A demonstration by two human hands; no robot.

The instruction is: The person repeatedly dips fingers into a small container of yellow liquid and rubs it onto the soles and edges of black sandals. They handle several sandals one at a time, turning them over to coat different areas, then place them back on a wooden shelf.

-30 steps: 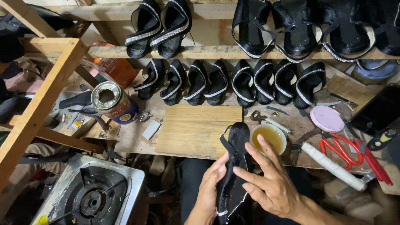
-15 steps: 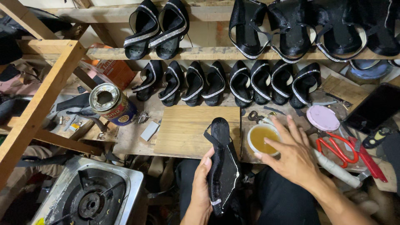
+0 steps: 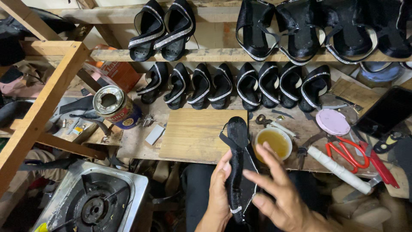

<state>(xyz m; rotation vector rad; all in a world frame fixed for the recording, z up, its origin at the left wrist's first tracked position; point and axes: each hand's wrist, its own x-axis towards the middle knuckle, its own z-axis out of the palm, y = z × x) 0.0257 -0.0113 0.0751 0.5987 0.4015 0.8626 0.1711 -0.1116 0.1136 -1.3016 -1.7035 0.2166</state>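
Left hand (image 3: 219,189) still gripping black sandal (image 3: 237,163), right hand (image 3: 279,193) open, empty, drawn back from glue bowl (image 3: 273,142) on desk (image 3: 193,135)

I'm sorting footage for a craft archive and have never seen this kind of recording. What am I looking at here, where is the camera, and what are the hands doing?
There is no machine here: these are a person's two bare hands, filmed by a camera worn on their head and looking down at a workbench.

The left hand has its grip around a black sandal, holding it on edge over the person's lap. The right hand is open beside it, fingers spread, holding nothing.

On the wooden bench lie a bowl of yellowish liquid, a dented tin can, red-handled scissors, a pink round lid and a white-wrapped tool handle. A row of finished black sandals with sparkly straps leans at the back, with more on the shelf above. A gas burner sits lower left.
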